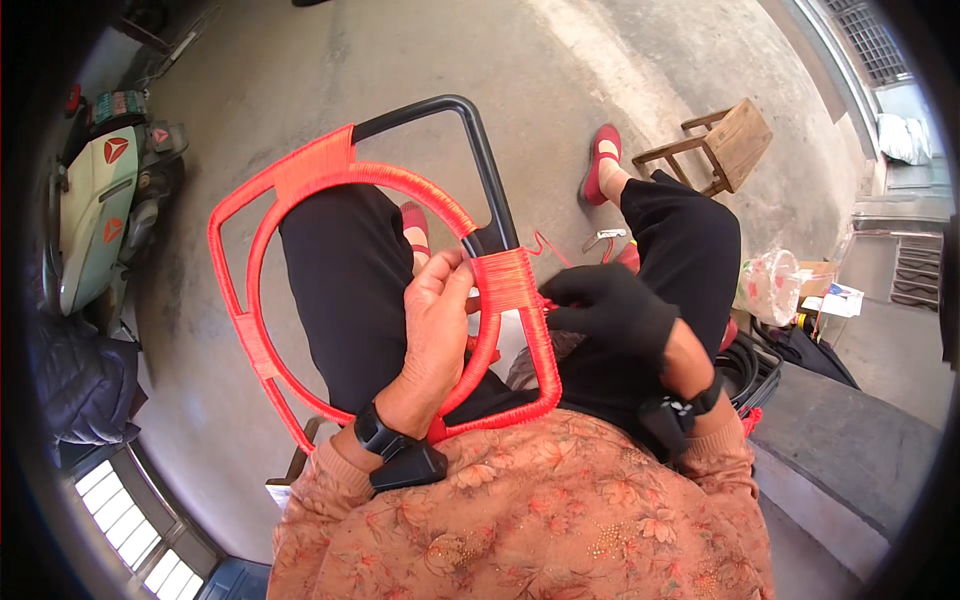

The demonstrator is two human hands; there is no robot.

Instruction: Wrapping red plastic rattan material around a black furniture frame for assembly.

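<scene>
A black metal frame (pixel 488 170) with an inner ring lies across my lap, most of it wrapped in red cord (pixel 320 165). My left hand (pixel 432 325), bare, grips the ring and frame beside a freshly wound red band (pixel 507 281). My right hand (pixel 610 308) wears a black glove and pinches the red cord strand just right of that band. A loose end of the cord (pixel 548 243) trails toward my right knee. Both wrists carry black straps with small devices.
A small wooden stool (pixel 722 145) stands on the concrete floor ahead right. A parked scooter (pixel 100 195) is at far left. A plastic bag (pixel 772 285), boxes and black coiled material (pixel 752 365) sit to my right by a stone ledge (pixel 850 450).
</scene>
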